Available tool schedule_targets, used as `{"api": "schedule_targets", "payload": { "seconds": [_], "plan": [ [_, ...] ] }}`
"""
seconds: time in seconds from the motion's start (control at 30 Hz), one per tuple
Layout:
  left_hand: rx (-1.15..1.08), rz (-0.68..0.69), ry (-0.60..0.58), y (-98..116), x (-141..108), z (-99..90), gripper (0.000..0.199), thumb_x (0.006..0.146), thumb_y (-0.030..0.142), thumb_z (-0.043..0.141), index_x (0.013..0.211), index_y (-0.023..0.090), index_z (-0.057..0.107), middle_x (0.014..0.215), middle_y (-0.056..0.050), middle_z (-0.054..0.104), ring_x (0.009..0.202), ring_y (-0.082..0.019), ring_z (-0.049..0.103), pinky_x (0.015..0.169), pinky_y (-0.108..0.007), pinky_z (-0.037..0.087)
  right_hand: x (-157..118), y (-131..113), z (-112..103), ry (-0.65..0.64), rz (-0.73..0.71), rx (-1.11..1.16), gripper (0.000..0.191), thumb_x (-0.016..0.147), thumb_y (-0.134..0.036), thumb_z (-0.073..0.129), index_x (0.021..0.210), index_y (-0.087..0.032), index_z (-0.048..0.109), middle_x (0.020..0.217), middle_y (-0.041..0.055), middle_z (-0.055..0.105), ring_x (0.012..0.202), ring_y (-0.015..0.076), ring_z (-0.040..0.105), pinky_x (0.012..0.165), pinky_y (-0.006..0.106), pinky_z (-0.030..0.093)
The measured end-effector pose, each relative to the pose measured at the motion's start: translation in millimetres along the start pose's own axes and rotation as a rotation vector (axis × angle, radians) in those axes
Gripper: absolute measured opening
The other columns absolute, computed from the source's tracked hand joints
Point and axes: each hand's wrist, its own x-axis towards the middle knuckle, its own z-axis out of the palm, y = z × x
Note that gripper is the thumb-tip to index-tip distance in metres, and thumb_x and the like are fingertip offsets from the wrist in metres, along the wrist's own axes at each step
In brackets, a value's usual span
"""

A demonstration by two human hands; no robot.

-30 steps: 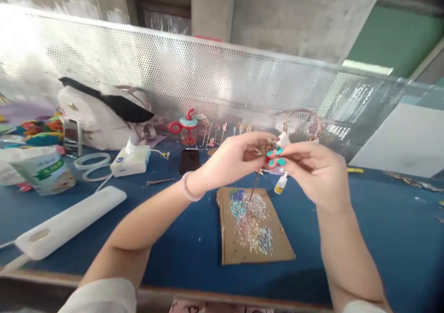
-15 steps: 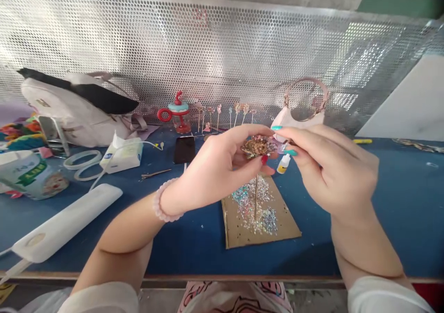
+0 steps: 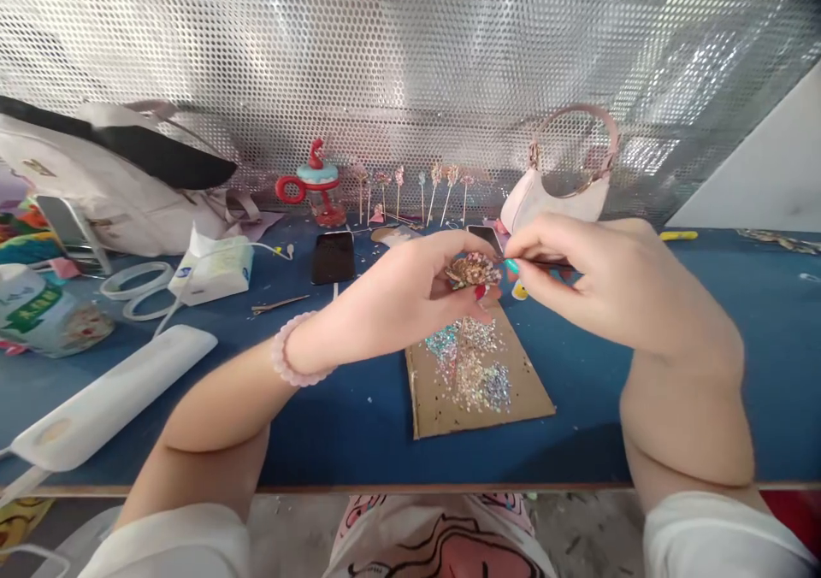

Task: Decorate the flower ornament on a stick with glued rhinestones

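Note:
My left hand (image 3: 410, 296) is closed around a gold, beaded ornament (image 3: 473, 270) with small pinkish pieces on it, raised over the cardboard. Its thumb and fingers grip the ornament from the left. My right hand (image 3: 577, 279) pinches thumb and forefinger together at the ornament's right edge. What sits in that pinch is too small to name; a thin dark piece shows partly beneath the fingers. Below both hands lies the cardboard sheet (image 3: 429, 420), strewn with small shiny sequins (image 3: 475, 373) in several colours. Behind my right hand a small yellow-labelled bottle (image 3: 519, 290) is mostly hidden.
A phone (image 3: 333, 257), a tissue pack (image 3: 218, 270) and a white elongated device (image 3: 115, 398) lie to the left. Several decorated sticks (image 3: 436, 189), a red-handled cup (image 3: 317, 189) and a pale handbag (image 3: 558, 197) stand along the perforated metal panel (image 3: 410, 65).
My view has tilted down slightly. The right hand has turned and its fingertips have come closer to the ornament. The ornament's stick, hanging upright below the left hand before, shows less clearly.

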Motion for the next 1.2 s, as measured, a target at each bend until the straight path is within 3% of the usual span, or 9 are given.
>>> {"api": "schedule_targets", "payload": {
  "seconds": [0.13, 0.3, 0.43, 0.6, 0.83, 1.2],
  "plan": [
    [-0.046, -0.122, -0.162, -8.3, -7.0, -3.1, 0.017, 0.088, 0.011, 0.057, 0.100, 0.022, 0.051, 0.084, 0.002, 0.073, 0.079, -0.019, 0.076, 0.066, -0.023, 0.059, 2.3, 5.4, -2.4, -0.126, -0.130, 0.087, 0.012, 0.095, -0.023, 0.048, 0.093, -0.022, 0.060, 0.064, -0.0041, 0.061, 0.047, 0.0093, 0.048, 0.051, 0.026, 0.034],
    [-0.193, -0.267, -0.273, -26.4, -4.4, -2.3, 0.015, 0.091, 0.014, 0.054, 0.104, 0.021, 0.049, 0.091, -0.003, 0.076, 0.081, -0.020, 0.076, 0.066, -0.026, 0.060, 11.4, 15.8, 8.9, -0.351, -0.106, 0.180, 0.016, 0.094, -0.022, 0.048, 0.092, -0.023, 0.064, 0.078, -0.0008, 0.068, 0.063, 0.0128, 0.058, 0.058, 0.027, 0.035],
    [-0.322, -0.304, -0.143, -43.3, 7.2, 2.7, 0.026, 0.092, 0.007, 0.051, 0.116, 0.016, 0.052, 0.103, -0.007, 0.075, 0.084, -0.016, 0.076, 0.070, -0.022, 0.059, 20.5, 29.3, 23.5, -0.382, -0.001, 0.147, 0.016, 0.091, -0.028, 0.052, 0.091, -0.021, 0.065, 0.073, -0.0001, 0.067, 0.058, 0.0119, 0.054, 0.057, 0.028, 0.032],
    [-0.408, -0.345, -0.015, -56.7, 15.2, 12.9, 0.024, 0.094, 0.009, 0.052, 0.117, 0.012, 0.053, 0.101, -0.010, 0.076, 0.084, -0.015, 0.075, 0.073, -0.021, 0.059, 27.2, 37.6, 32.8, -0.414, 0.043, 0.158, 0.016, 0.089, -0.028, 0.050, 0.086, -0.021, 0.064, 0.066, -0.0020, 0.063, 0.055, 0.0104, 0.050, 0.058, 0.028, 0.031],
    [-0.476, -0.321, 0.034, -64.1, 10.5, 28.6, 0.032, 0.096, 0.014, 0.050, 0.128, 0.012, 0.054, 0.120, -0.014, 0.069, 0.093, -0.016, 0.074, 0.080, -0.023, 0.058, 28.8, 37.8, 37.6, -0.496, 0.080, 0.102, 0.015, 0.087, -0.030, 0.050, 0.082, -0.021, 0.061, 0.067, -0.0018, 0.062, 0.055, 0.0107, 0.047, 0.059, 0.029, 0.029],
    [-0.569, -0.308, 0.096, -75.8, 7.7, 40.9, 0.035, 0.097, 0.013, 0.049, 0.131, 0.015, 0.052, 0.130, -0.013, 0.064, 0.096, -0.016, 0.073, 0.084, -0.023, 0.057, 28.9, 27.7, 43.1, -0.538, 0.060, -0.023, 0.018, 0.090, -0.022, 0.043, 0.077, -0.019, 0.056, 0.066, -0.0012, 0.057, 0.049, 0.0087, 0.039, 0.053, 0.028, 0.025]
  ]
}}
